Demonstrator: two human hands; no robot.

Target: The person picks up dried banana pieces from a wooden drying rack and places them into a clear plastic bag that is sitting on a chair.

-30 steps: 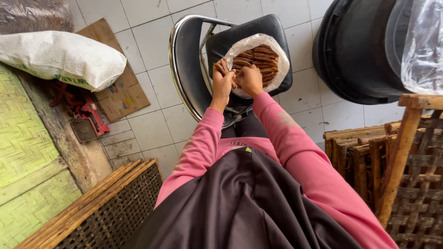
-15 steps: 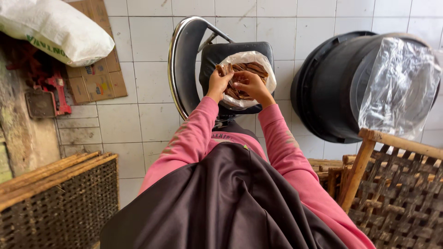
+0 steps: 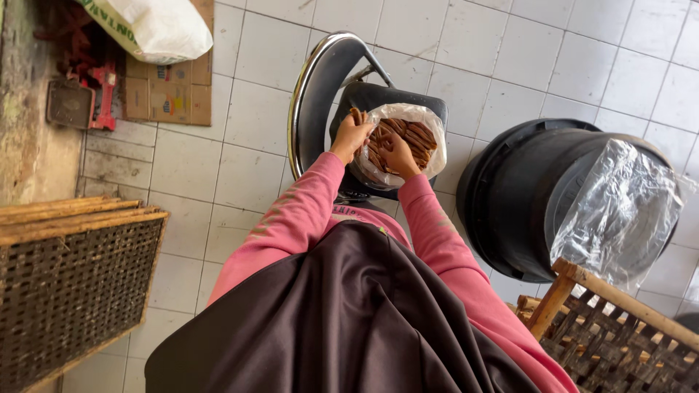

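The clear plastic bag (image 3: 397, 145) of brown sticks (image 3: 408, 137) sits open-mouthed on the black seat of a chair (image 3: 364, 98), filling most of the seat and lying straight ahead of the person, both pink sleeves stretched out to it. The left hand (image 3: 352, 136) is closed on the bag's rim at the seat's left edge, fingers curled over the plastic, with what looks like a stick end or two under them. The right hand (image 3: 397, 154) is at the near edge of the bag, its fingers bent down among the sticks; whether it has gripped one cannot be told. The sticks lie in a bundle, their long axes running slantwise from the near left of the seat toward its far right corner. Both hands are about equally close.
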